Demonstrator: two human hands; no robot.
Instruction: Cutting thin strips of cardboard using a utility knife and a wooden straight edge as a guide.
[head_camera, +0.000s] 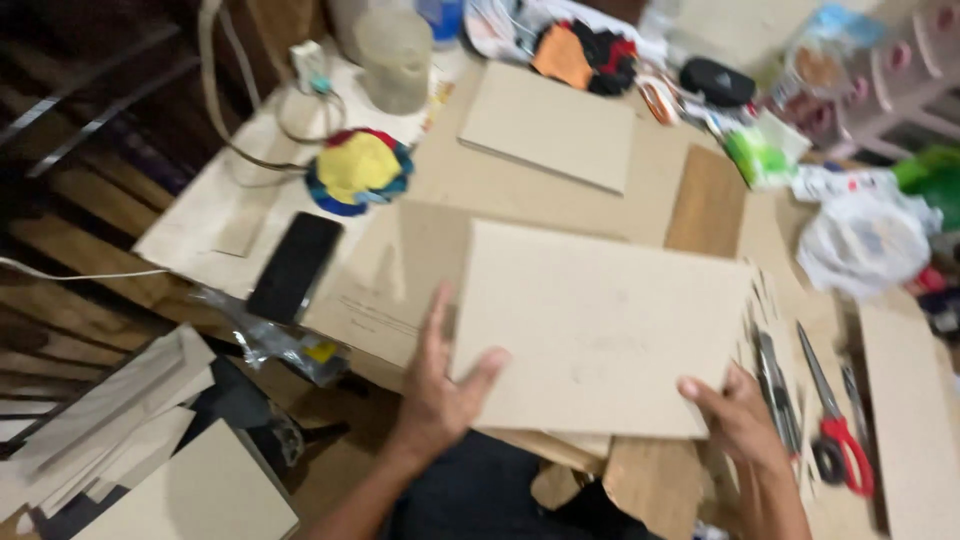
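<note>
A large rectangular sheet of tan cardboard (600, 325) lies tilted in front of me over other cardboard sheets. My left hand (440, 385) grips its near left corner, thumb on top. My right hand (735, 410) holds its near right corner, thumb pressed along the edge. Red-handled scissors (835, 425) lie just right of my right hand, beside a grey cutting tool (775, 385).
A black phone (295, 265) lies to the left. Farther back are a smaller cardboard sheet (550, 125), a yellow, blue and red cloth bundle (360, 168), a translucent container (395, 55), a white plastic bag (865, 245) and mixed clutter. Cardboard offcuts (150, 440) sit lower left.
</note>
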